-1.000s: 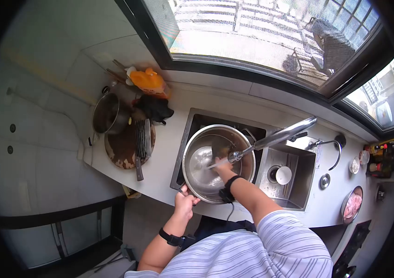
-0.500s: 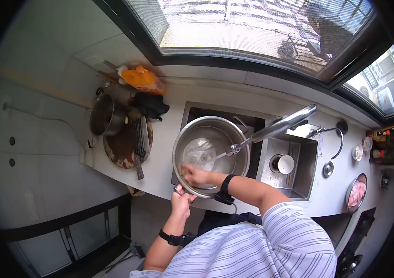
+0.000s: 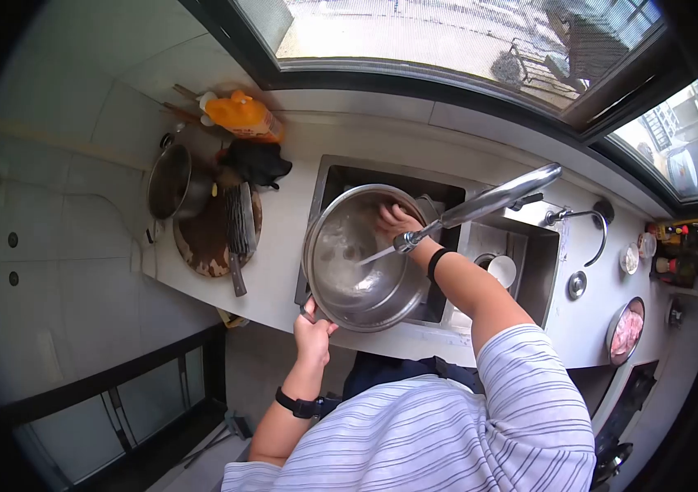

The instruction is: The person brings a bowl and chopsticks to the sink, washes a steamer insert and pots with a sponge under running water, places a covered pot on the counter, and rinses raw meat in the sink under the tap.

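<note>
A large steel pot (image 3: 369, 307) is tilted over the left basin of the sink (image 3: 328, 176), with some water inside. My left hand (image 3: 313, 334) is closed on the pot's handle at its near-left rim. Inside the pot, by the far-right wall, is my right hand (image 3: 399, 223), its fingers apart and partly behind the faucet head; no object shows in it. Water streams from the pull-out faucet (image 3: 497, 197) into the pot.
Left of the sink, a cleaver (image 3: 238, 238) lies on a round chopping board (image 3: 197, 246) beside a smaller pot (image 3: 170, 182). An orange bottle (image 3: 242, 115) stands behind. A white bowl (image 3: 501, 271) sits in the right basin; a bowl of meat (image 3: 626, 330) is far right.
My right hand has swept from the pot's near-left side to its far-right wall. The pot has become more tilted, and the view has shifted slightly.
</note>
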A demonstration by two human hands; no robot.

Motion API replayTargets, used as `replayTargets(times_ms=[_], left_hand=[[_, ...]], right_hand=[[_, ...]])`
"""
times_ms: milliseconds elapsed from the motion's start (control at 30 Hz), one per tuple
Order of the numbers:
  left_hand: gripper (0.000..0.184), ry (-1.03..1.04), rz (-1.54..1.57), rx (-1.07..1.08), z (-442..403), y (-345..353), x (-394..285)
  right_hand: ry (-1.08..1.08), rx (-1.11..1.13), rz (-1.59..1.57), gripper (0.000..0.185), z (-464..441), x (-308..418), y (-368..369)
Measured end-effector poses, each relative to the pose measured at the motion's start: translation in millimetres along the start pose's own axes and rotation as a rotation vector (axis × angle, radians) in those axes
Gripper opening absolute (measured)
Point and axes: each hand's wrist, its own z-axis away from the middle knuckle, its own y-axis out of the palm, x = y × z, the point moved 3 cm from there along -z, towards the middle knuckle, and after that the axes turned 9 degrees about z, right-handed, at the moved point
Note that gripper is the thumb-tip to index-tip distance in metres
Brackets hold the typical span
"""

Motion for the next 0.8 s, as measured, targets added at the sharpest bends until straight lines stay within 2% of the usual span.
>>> replayTargets(times_ms=[33, 100, 133, 167, 200, 233, 267, 300, 367, 500, 600, 667, 733, 800], left_hand=[[0.066, 0.03, 0.017, -0.035, 0.5, -0.3, -0.8], [0.066, 0.066, 0.041, -0.069, -0.6, 1.1, -1.6], [0.066, 0.06, 0.064, -0.092, -1.9, 1.2, 0.8], [0.066, 0.055, 0.089, -0.113, -4.1, 2.4, 3.4], [0.066, 0.057, 0.096, -0.111, -6.2, 4.0, 5.6], [0.066, 0.065, 0.1, -0.111, -7.2, 5.2, 8.3], [0.065, 0.071, 0.102, -0.109, -9.2, 6.8, 11.5], [0.065, 0.067, 0.102, -0.103, -11.6, 6.8, 18.7], [0.062, 0.027, -0.038, -0.13, -15.0, 4.2, 34.0], [0.061, 0.058, -0.058, -0.145, -8.9, 8.4, 32.5], [0.063, 0.116, 0.056, -0.177, -9.7, 6.7, 23.0], [0.063, 0.085, 0.086, -0.2, -11.3, 2.9, 19.1], [0.062, 0.08, 0.015, -0.167, -8.8, 7.7, 18.4], [0.061, 0.078, -0.06, -0.132, -12.2, 9.8, 16.7]], right_hand=[[0.02, -0.039, -0.023, 0.03, 1.2, 3.6, -4.9], [0.348, 0.318, -0.693, 0.029, 14.4, 24.5, -17.8], [0.354, 0.574, -0.744, 0.028, 17.1, 47.7, -14.7], [0.241, 0.588, -0.763, 0.029, 18.6, 52.8, -37.9], [0.253, 0.672, -0.786, 0.033, 19.3, 69.4, -43.8], [0.275, 0.899, -0.927, 0.039, 13.7, 72.5, -61.5], [0.355, 0.965, -1.095, 0.04, 7.4, 72.0, -81.5], [0.346, 0.979, -1.298, 0.042, 11.0, 111.0, -63.4], [0.651, 0.852, -2.038, 0.046, -7.5, 115.8, -94.9], [0.637, 0.849, -2.014, 0.04, -1.9, 89.2, -127.6], [0.6, 0.838, -1.998, 0.034, 2.6, 78.1, -140.6], [0.214, 0.808, -1.212, 0.028, 30.5, 59.8, -118.4], [0.135, 0.69, -0.79, 0.023, 54.5, 30.8, -76.8], [0.05, 0.58, -0.559, 0.032, 63.4, 4.9, -25.5]])
